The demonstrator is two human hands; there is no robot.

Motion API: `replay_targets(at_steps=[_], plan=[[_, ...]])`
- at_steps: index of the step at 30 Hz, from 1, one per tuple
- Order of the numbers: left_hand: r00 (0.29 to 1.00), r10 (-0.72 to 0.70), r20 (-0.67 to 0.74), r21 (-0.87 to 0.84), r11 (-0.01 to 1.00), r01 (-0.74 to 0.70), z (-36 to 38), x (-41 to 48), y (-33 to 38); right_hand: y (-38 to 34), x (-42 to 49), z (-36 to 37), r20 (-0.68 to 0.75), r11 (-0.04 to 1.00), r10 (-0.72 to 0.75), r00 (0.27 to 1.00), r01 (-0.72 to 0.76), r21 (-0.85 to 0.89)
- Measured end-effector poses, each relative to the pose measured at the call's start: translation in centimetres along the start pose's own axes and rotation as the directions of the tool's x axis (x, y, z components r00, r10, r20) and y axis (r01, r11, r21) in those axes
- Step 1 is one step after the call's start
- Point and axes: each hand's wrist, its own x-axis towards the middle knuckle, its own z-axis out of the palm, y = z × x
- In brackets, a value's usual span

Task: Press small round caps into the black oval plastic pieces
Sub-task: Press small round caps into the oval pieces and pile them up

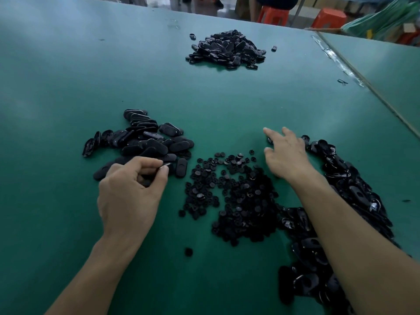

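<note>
left hand (129, 192) pinches a small thin piece (165, 165), seen edge-on; right hand (286, 153) spread, holding nothing.
three heaps of black oval plastic pieces: near heap (145, 142) at 9 o'clock, far heap (227, 50) at 12, long heap (341, 189) at 3. one heap of small round black caps (241, 196) lies between the hands, one stray cap (188, 252) at 6. bare green table (68, 87) separates the heaps; its seam (375, 92) runs at 2.

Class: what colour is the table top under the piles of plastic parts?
The table top is teal green, clearest in the head view.
</note>
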Motion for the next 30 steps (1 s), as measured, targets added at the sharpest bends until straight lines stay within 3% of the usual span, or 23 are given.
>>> replay_targets(at_steps=[3,7,12,15,18,21,25,30], plan=[[0.999,-0.035,0.034,0.091,0.995,0.032,0.0,0.1,-0.1,0.1,0.6,0.2,-0.041,0.997,-0.033,0.999,0.030,-0.077],[0.999,-0.030,0.022,0.195,0.980,0.025,0.1,0.1,-0.4,0.0,-0.4,0.5,-0.241,0.989,-0.081,0.967,0.107,0.098],[0.997,-0.071,0.037,0.234,0.970,0.060,0.1,0.2,-1.0,-0.6,-1.5,0.4,-0.273,0.968,-0.034,0.961,0.100,0.230],[0.997,-0.060,0.040,0.216,0.975,0.050,0.1,0.1,-1.1,-1.2,-2.5,0.2,-0.316,0.936,-0.069,0.946,0.170,0.307],[1.000,0.019,0.005,0.117,0.993,-0.019,0.1,-0.1,-0.2,-2.4,-4.3,0.2,-0.332,0.887,-0.130,0.934,0.259,0.382],[0.992,0.075,0.100,-0.096,0.993,-0.066,0.5,-1.1,1.3,-4.1,-6.6,0.2,-0.357,0.805,-0.201,0.912,0.362,0.471],[0.928,-0.083,0.362,-0.421,0.874,0.242,1.0,-2.1,2.7,-6.1,-9.8,0.9,-0.343,0.702,-0.328,0.880,0.470,0.536],[0.896,-0.157,0.416,-0.557,0.735,0.388,1.0,-1.6,2.5,-6.5,-11.3,1.7,-0.341,0.662,-0.371,0.864,0.503,0.555]])
